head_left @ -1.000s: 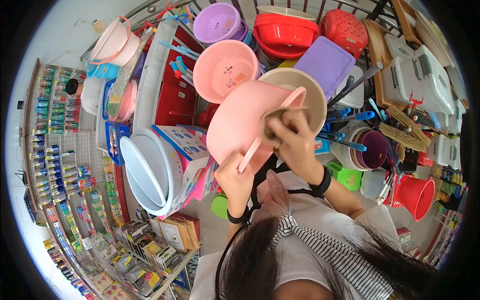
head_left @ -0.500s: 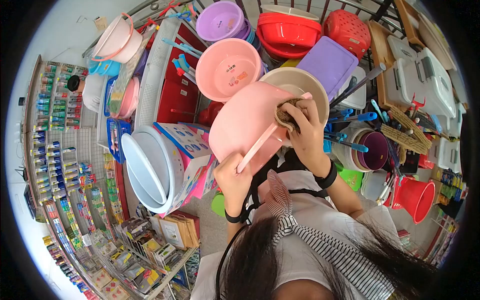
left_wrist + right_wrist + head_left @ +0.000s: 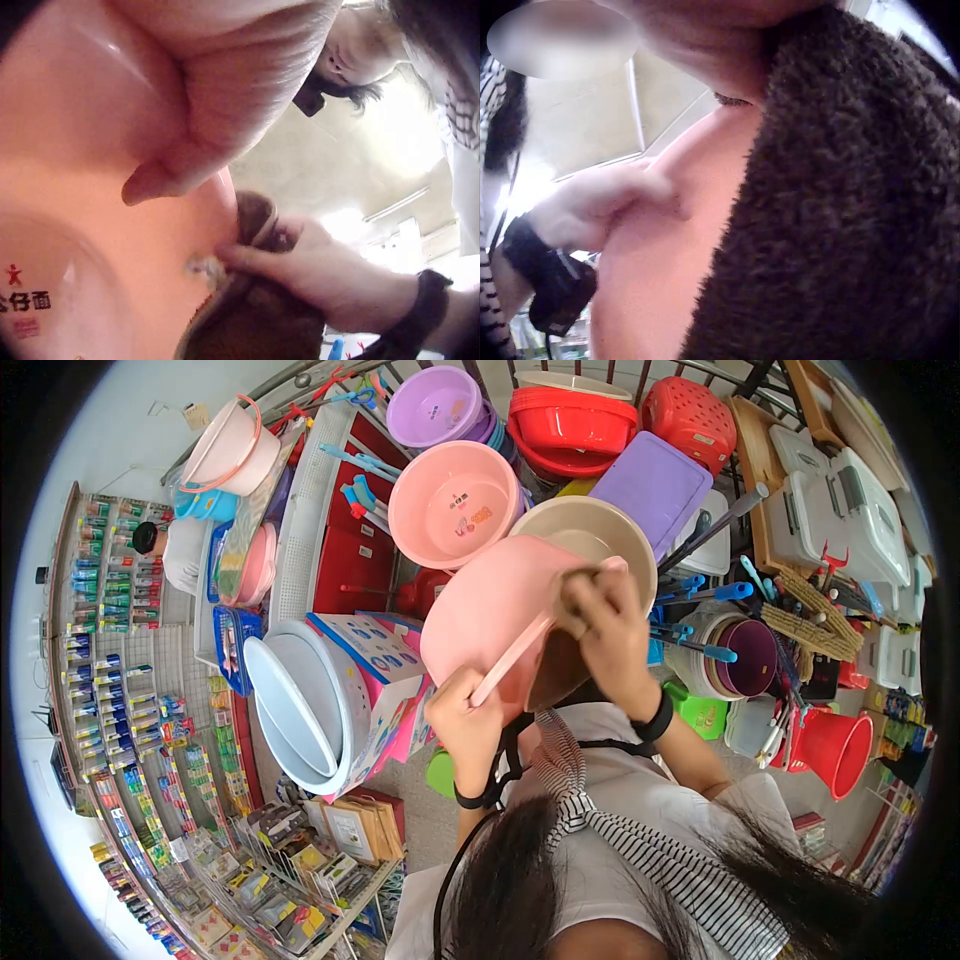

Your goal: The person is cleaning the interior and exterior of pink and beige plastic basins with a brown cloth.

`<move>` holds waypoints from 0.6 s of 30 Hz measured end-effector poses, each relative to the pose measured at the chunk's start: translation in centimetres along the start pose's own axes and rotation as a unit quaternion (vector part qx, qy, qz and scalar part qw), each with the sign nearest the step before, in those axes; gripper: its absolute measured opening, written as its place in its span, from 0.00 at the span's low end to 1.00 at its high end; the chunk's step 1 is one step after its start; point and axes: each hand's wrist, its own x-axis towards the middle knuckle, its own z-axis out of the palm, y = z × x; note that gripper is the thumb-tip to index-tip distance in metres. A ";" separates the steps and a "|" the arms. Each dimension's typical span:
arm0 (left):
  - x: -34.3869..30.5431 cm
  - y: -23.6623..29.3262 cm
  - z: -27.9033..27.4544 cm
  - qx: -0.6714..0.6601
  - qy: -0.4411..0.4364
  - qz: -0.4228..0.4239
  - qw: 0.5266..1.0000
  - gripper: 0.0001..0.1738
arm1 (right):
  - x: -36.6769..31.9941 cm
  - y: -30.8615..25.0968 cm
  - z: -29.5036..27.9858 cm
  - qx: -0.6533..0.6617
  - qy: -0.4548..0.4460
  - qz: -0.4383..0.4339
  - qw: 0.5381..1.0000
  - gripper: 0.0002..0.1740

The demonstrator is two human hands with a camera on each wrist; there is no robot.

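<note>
A pink plastic basin (image 3: 490, 595) is held up tilted on its side before the person's chest. The left hand (image 3: 467, 718) grips its rim at the near left, thumb on the inside in the left wrist view. On the right, the right hand (image 3: 612, 645) pinches a fuzzy brown cloth (image 3: 557, 668) over the rim, and the cloth hangs down across the opening. Close up in the right wrist view, the cloth (image 3: 855, 195) covers much of the basin (image 3: 656, 277). Printed characters show on the basin's inner bottom (image 3: 60, 315).
Behind the held basin stand another pink basin (image 3: 455, 505) and a beige basin (image 3: 590, 525). Light blue tubs (image 3: 290, 705) and a printed box (image 3: 370, 650) are at left. Blue-handled tools (image 3: 715, 595) and a red bucket (image 3: 835, 755) crowd the right.
The right hand has moved along the rim with the cloth, first up and right, then slightly down. The cloth, earlier bunched at the rim, now hangs lower. The left hand keeps its grip.
</note>
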 end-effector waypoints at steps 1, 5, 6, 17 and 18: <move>-0.1 -0.2 -0.6 -0.009 0.005 -0.019 1.000 0.15 | 0.7 1.3 0.1 -0.015 0.037 0.041 0.998 0.24; 0.2 -0.9 -1.4 -0.016 0.010 -0.018 1.000 0.15 | 1.1 2.6 0.6 -0.014 0.095 0.051 0.994 0.27; 0.2 -0.9 -1.4 -0.015 0.010 -0.013 1.000 0.14 | 0.9 1.9 0.8 -0.008 0.080 0.020 0.997 0.27; 0.1 -1.0 -1.3 -0.020 0.013 -0.014 1.000 0.14 | 1.7 2.3 0.2 -0.003 0.047 0.073 0.996 0.23; 0.2 -1.0 -1.4 -0.017 0.011 -0.013 1.000 0.14 | 1.8 2.8 0.3 0.012 0.068 0.080 0.994 0.22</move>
